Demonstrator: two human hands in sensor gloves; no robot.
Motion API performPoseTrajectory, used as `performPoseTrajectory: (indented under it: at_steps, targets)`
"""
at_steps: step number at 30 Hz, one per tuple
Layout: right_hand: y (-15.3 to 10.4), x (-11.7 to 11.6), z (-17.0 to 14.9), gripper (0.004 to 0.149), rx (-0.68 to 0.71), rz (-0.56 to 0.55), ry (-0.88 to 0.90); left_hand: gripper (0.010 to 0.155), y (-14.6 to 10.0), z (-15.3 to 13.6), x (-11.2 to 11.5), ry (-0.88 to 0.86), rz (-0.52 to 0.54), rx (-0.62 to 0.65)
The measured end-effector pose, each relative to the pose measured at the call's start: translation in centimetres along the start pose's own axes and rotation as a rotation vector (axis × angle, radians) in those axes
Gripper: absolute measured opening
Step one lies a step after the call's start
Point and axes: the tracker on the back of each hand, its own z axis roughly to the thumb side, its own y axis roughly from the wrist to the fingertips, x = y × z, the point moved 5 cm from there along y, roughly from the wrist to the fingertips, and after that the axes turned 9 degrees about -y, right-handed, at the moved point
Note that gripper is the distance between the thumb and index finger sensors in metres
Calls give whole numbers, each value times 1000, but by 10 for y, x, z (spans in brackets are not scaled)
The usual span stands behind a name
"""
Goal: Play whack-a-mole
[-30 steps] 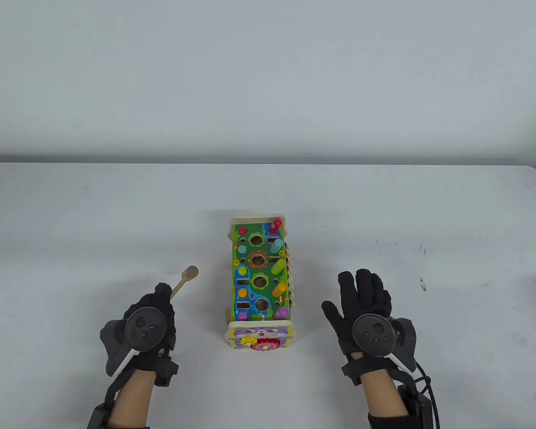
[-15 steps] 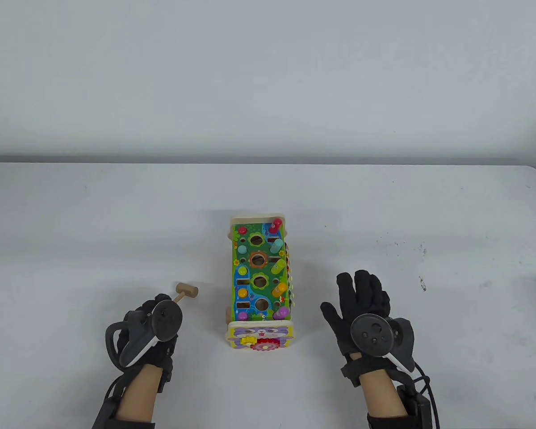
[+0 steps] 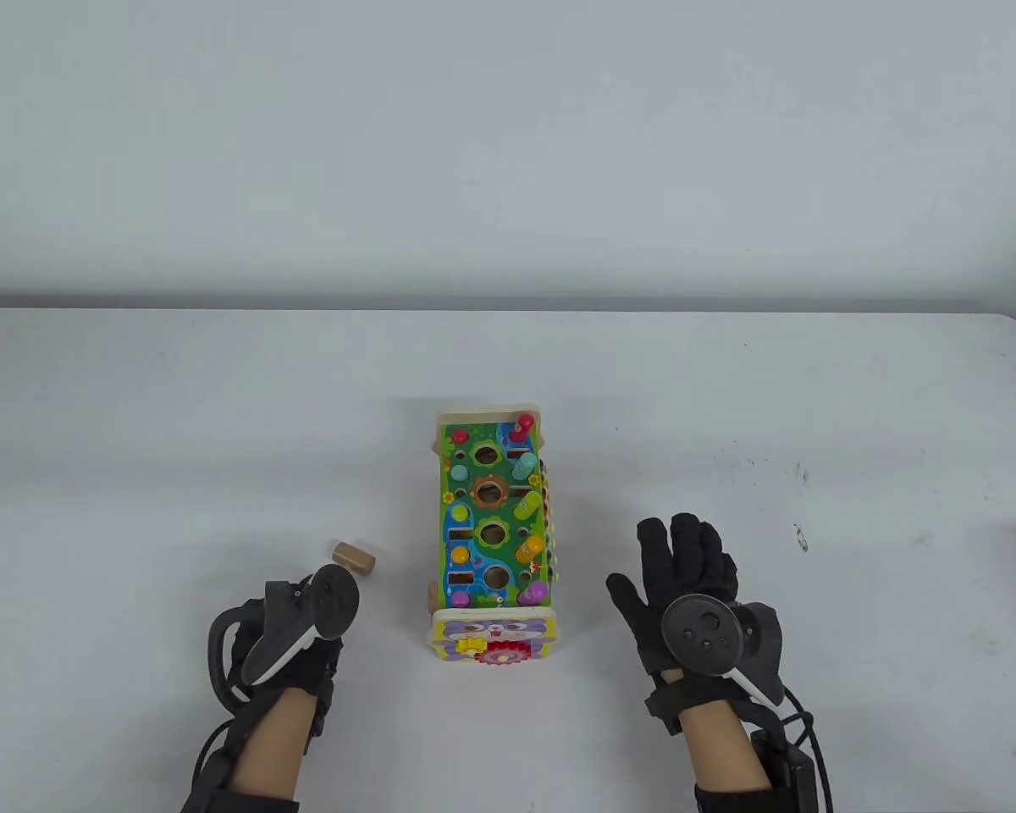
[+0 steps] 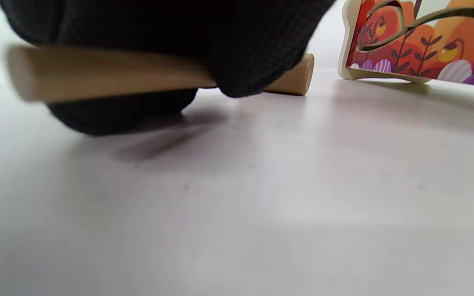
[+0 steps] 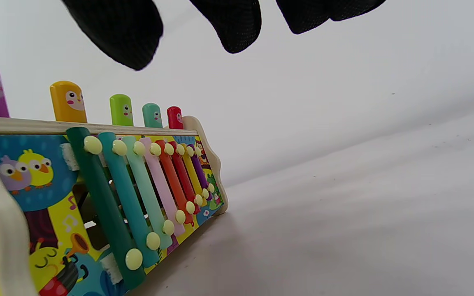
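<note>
Where the table view looks down, toy [image 3: 493, 533] stands mid-table between both hands; left hand [image 3: 292, 631] low beside it, mallet [image 3: 354, 558] head poking out; right hand [image 3: 686, 584] flat, fingers spread, holding nothing; left wrist view: fingers [image 4: 257, 53] wrapped around mallet handle; right wrist view: xylophone side [image 5: 146, 189] near fingertips [image 5: 237, 28], apart.

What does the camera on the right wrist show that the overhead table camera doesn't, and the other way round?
Only the right wrist view shows the xylophone bars on the toy's side and the little faces on the pegs. Only the table view shows the toy's holed top, the left hand, the wooden hammer head and the gear panel. Both show the right hand, the toy's raised pegs and the white table.
</note>
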Motion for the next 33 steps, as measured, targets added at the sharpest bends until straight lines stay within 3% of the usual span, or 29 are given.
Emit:
performPoseTrajectory:
  at_steps: [13,20,28,33]
  targets:
    - [0,-1,1,70,-3,10,-10,54,1,-1,3,-15,-40,-15]
    - [1,-1,1,70,-1,5,-12,57,-9,-1,-13,-106,-1,18]
    - [1,-3,10,71,44,12,-34,75,-51,22,-58,-283,339,277]
    - [1,-5,17,72,81,23,-38,79,-63,48,-57,-259,291,423]
